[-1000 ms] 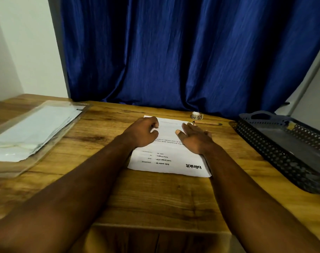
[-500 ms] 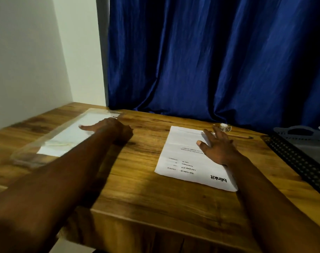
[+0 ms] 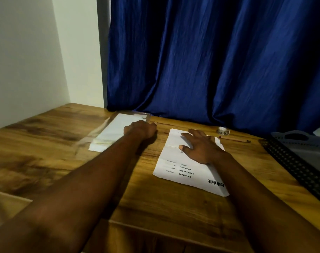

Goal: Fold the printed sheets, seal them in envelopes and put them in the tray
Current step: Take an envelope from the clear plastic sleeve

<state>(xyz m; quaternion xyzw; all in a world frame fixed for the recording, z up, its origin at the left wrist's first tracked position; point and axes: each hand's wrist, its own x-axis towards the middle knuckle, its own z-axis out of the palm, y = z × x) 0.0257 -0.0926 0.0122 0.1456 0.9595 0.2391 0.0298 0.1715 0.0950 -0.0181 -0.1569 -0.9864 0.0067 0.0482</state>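
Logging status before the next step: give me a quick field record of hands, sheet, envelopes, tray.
left hand: at the clear envelope packet, right side; grip hidden
right hand: flat on printed sheet, fingers spread
printed sheet: lying on table, not enveloped
tray: right of sheet, partly out of frame
tape roll, pencil: behind sheet, untouched

Right edge cuts the tray [image 3: 294, 167]; envelopes [image 3: 115, 130] blurred.

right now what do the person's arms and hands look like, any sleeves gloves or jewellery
Both arms are bare as far as the picture shows, with no sleeves in view. The left hand and right hand wear no gloves. No watch, bracelet or ring shows, though the left hand's fingers are mostly hidden.
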